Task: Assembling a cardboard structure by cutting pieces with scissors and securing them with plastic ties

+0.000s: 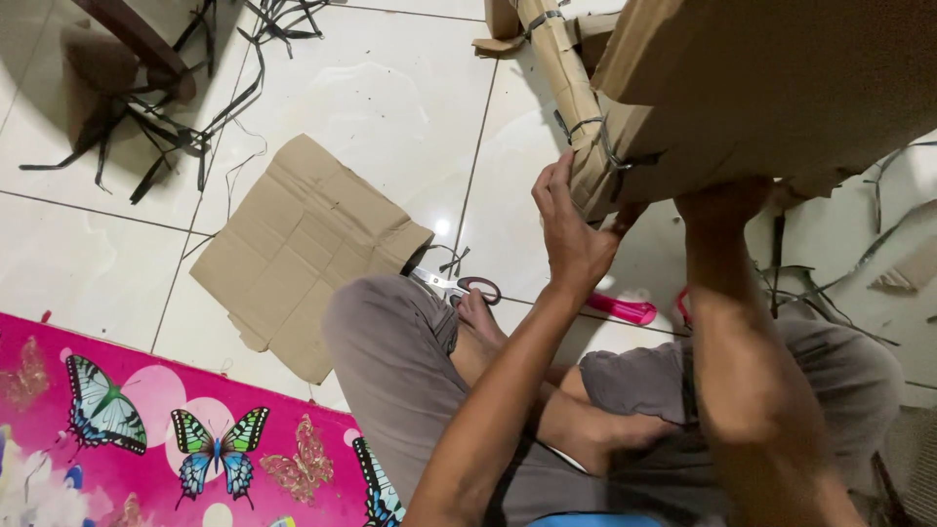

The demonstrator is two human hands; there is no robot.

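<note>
Seated cross-legged on the tile floor (390,88), cardboard bundle (742,88) held up above the lap, upper right of view. Bundle is folded sheets bound with wire; its bound edge runs long axis from upper left near the top edge down to lower right, ending at the hands. Left hand (571,229) is flat against the lower end of the bound edge, fingers extended upward, palm pressing the cardboard, not wrapped around it. Right hand (722,200) is under the bundle's bottom edge, fingers hidden by cardboard, so can't tell its grip. Flat cardboard sheet (303,249) lies on the floor left of the knee; scissors (459,285) just beside it by the foot. Pink butterfly mat (146,429) bottom left. Dark strap scraps (166,127) upper left.
</note>
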